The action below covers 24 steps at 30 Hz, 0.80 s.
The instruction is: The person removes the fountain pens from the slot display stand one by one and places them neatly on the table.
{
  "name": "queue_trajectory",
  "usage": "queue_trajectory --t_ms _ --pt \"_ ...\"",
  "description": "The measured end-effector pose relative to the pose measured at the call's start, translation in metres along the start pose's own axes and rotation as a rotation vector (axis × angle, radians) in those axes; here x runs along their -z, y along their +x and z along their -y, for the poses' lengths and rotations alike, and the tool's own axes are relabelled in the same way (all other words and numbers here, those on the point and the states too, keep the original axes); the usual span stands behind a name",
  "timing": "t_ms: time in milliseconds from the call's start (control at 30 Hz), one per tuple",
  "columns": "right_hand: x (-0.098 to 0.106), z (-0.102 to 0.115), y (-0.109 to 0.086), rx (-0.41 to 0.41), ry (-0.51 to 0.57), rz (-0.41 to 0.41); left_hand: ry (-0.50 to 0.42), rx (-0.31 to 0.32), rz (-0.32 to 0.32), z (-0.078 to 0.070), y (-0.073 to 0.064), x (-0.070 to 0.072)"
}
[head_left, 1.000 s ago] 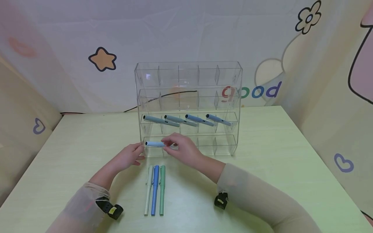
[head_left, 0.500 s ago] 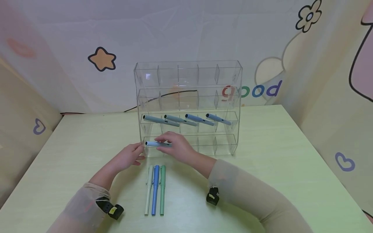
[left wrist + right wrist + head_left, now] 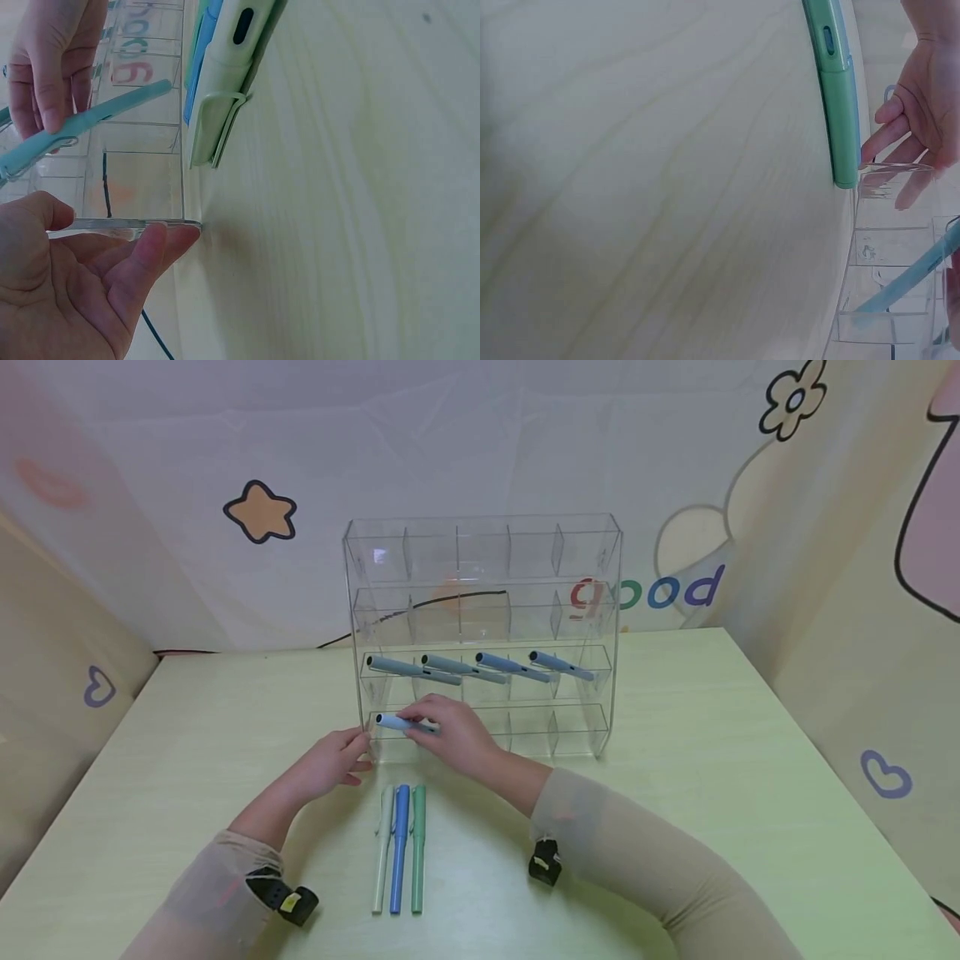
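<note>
A clear acrylic pen rack (image 3: 483, 547) with tiered compartments stands on the table. My left hand (image 3: 337, 764) grips the lower part of its left side panel, thumb and fingers on either side of it in the left wrist view. At the bottom row's leftmost compartment, my right hand (image 3: 453, 735) pinches a light blue pen (image 3: 390, 721) near its middle. The pen slants, its left end higher; in the left wrist view the pen (image 3: 105, 114) crosses in front of the rack. The right hand's fingers partly cover it.
Several blue-toned pens (image 3: 395, 667) lie slanted in the row above. In front of the rack, a pale green pen (image 3: 382, 852), a blue pen (image 3: 399, 852) and a green pen (image 3: 418, 852) lie side by side on the table (image 3: 675, 827). A printed cloth (image 3: 187, 435) hangs behind.
My right hand has shifted left along the light blue pen. The pen's left end has risen slightly, so it now tilts. My left hand stays on the rack's side.
</note>
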State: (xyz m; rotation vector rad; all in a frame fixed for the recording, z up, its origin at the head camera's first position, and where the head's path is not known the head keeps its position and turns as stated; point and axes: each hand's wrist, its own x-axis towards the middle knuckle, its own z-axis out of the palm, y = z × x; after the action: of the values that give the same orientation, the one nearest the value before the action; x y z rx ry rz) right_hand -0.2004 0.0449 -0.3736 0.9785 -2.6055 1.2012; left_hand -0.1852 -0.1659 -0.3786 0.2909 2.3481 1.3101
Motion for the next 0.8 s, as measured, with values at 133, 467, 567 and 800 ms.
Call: queue_trajectory --t_ms 133,467,567,800 --pt "0.004 0.001 -0.001 0.009 0.042 -0.041 0.009 0.005 0.001 0.001 0.0 0.001" --pt "0.025 0.011 -0.009 0.131 0.147 -0.169 0.007 0.004 -0.001 0.002 0.002 0.0" --pt "0.033 0.013 -0.013 0.184 0.203 -0.211 0.008 0.003 -0.003 0.002 0.002 -0.001" --pt "0.046 0.017 -0.023 0.23 0.28 -0.218 0.018 0.004 -0.003 0.003 0.002 0.0"
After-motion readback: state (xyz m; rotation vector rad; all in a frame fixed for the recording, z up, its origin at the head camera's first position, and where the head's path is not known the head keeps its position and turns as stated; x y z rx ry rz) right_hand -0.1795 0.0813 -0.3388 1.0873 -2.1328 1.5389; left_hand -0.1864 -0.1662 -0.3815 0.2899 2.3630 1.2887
